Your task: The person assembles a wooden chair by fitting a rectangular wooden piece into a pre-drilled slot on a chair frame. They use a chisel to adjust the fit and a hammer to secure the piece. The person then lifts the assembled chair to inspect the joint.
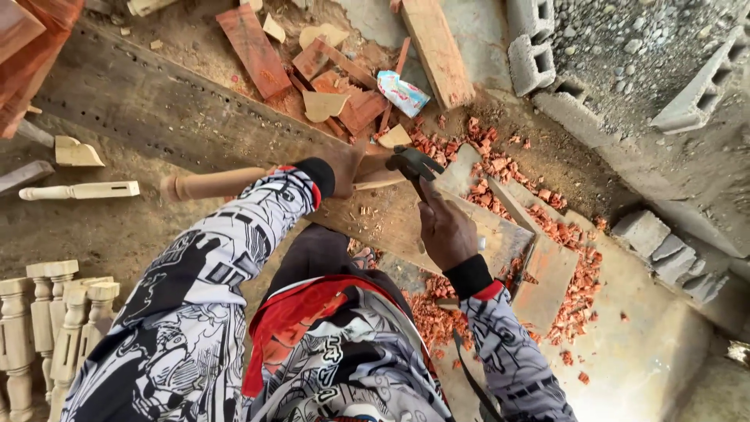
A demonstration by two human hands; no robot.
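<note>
View from above of a woodworking spot on bare ground. A long, dark perforated beam (148, 105) runs diagonally from upper left toward centre. Grey hollow concrete blocks (531, 47) border a gravel bed at upper right. A flat wooden slab serving as the bench (488, 234) lies at centre, ringed by a scatter of reddish wood chips (578, 281). Reddish offcut boards (254, 48) are heaped above it, with a small crumpled wrapper (402, 92) among them. A row of pale turned balusters (47, 328) stands at lower left; a single pale turned spindle (78, 190) lies on the ground nearby. A lathe-turned wooden post (223, 184) lies across the beam, its near end resting on the bench. The left hand (344, 164) is closed around that end, pinning it in place. The right hand (445, 228) is clenched on the handle of a dark-headed hammer (412, 162), whose head sits just beside the post's gripped end; contact cannot be determined.
</note>
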